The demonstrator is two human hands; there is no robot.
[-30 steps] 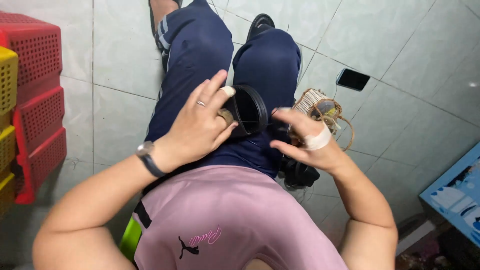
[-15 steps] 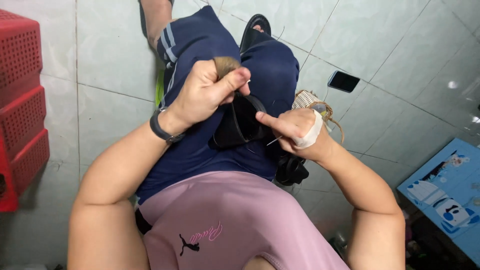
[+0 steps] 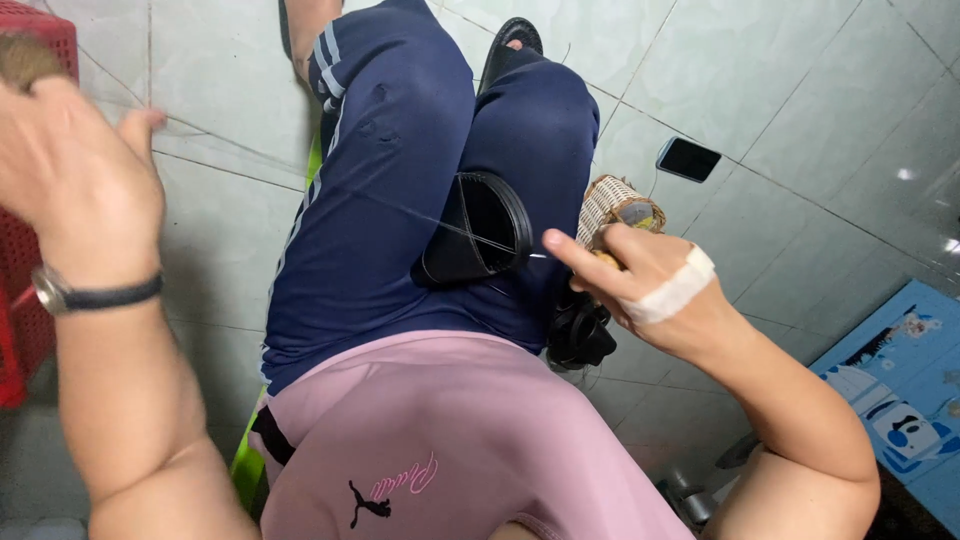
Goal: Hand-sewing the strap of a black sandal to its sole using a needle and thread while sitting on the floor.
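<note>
A black sandal piece (image 3: 478, 232) lies on my lap, on dark blue trousers. A thin thread (image 3: 400, 208) runs taut from it up to my left hand (image 3: 75, 170), which is raised at the far left with a brown wooden handle (image 3: 22, 58) in its grip. My right hand (image 3: 640, 285), with a white bandage on one finger, sits just right of the sandal. Its index fingertip touches the thread's end at the sandal's edge, and the other fingers are curled. What lies under those fingers is hidden.
A small wicker basket (image 3: 608, 198) stands by my right knee, with more black sandal parts (image 3: 580, 332) below it. A black phone (image 3: 688, 159) lies on the tiled floor. Red crates (image 3: 18, 300) are at the left, and a blue printed box (image 3: 900, 400) at the right.
My left hand has swung from above the sandal far out to the upper left, drawing the thread taut. My right hand stays beside the sandal.
</note>
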